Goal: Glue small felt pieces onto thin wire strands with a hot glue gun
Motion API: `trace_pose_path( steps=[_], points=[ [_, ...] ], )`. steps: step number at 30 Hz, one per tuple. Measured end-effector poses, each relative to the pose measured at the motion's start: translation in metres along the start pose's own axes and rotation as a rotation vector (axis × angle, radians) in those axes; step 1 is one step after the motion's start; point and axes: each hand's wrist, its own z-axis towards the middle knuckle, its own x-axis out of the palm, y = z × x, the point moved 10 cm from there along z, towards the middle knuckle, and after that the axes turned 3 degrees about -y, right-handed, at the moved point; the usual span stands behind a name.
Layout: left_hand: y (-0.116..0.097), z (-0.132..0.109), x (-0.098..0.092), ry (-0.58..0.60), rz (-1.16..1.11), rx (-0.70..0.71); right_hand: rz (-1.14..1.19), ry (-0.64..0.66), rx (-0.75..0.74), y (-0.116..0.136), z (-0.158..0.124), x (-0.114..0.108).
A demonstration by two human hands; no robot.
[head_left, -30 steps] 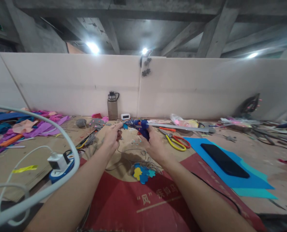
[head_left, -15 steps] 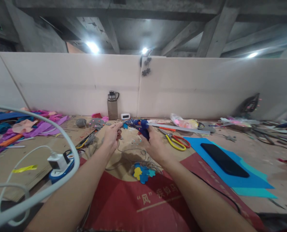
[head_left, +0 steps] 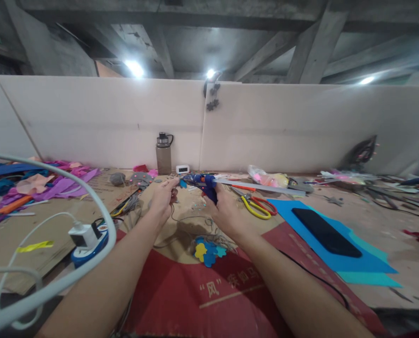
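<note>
- Right hand (head_left: 227, 213) grips the glue gun (head_left: 199, 180) by its handle, with the nozzle aimed left at fingertip height.
- Left hand (head_left: 162, 202) pinches a small blue piece (head_left: 183, 183) right at that nozzle.

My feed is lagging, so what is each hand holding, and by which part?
The right hand grips the blue glue gun by its handle. The left hand pinches a small blue piece at the nozzle; its exact hold is unclear.
</note>
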Motion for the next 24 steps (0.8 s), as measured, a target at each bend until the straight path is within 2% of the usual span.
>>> trace_pose_path(
  steps=[5, 8, 10, 15, 17, 19, 20, 24],
  points=[
    [0.001, 0.001, -0.001, 0.002, -0.004, -0.005, 0.023, 0.004, 0.015, -0.002, 0.000, 0.000],
    [-0.002, 0.002, -0.004, -0.012, -0.024, -0.001, 0.106, -0.051, 0.017, -0.005, 0.002, -0.004],
    [-0.003, 0.003, -0.004, -0.008, -0.042, 0.001, 0.252, -0.084, 0.065, -0.012, 0.003, -0.005],
    [-0.002, 0.009, -0.006, 0.009, -0.100, 0.006, 0.855, 0.019, 0.370, -0.041, 0.003, 0.018],
    [0.000, 0.010, -0.008, 0.000, -0.116, -0.008, 0.960, 0.023, 0.452, -0.052, 0.003, 0.022],
    [0.002, 0.011, -0.009, -0.013, -0.118, -0.017, 0.909, 0.038, 0.530, -0.069, 0.003, 0.026],
    [0.001, 0.010, -0.008, -0.020, -0.116, -0.013, 0.807, 0.047, 0.565, -0.079, 0.002, 0.028],
    [-0.007, 0.003, 0.000, 0.011, -0.093, 0.059, 0.061, 0.120, 0.574, -0.118, 0.003, 0.025]
  ],
)
